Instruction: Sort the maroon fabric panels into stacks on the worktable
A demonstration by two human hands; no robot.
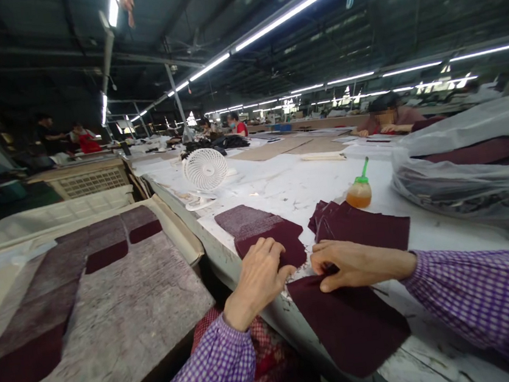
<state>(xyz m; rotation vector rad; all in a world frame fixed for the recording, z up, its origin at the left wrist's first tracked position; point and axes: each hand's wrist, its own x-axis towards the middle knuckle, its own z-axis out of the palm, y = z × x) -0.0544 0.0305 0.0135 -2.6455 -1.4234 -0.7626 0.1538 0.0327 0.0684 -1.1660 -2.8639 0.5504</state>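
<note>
My left hand (259, 276) lies on a stack of maroon fabric pieces (263, 227), its thumb apart from its fingers. The stack's upper part shows a greyish, speckled surface. To its right, my right hand (350, 264) pinches the upper edge of a cut maroon fabric piece (355, 326), with fingers curled and thumb on top. That piece lies at the near table edge, its lower end over the rim. Just behind my right hand is a fanned pile of maroon fabric pieces (369, 227).
A round bottle (358, 192) with a green spout holds amber liquid. A white fan (206, 169) stands farther back. At right is a clear plastic bag (473, 172) of dark fabric. A lower board (150, 288) at left bears more maroon pieces. A co-worker (386, 116) leans over the far table.
</note>
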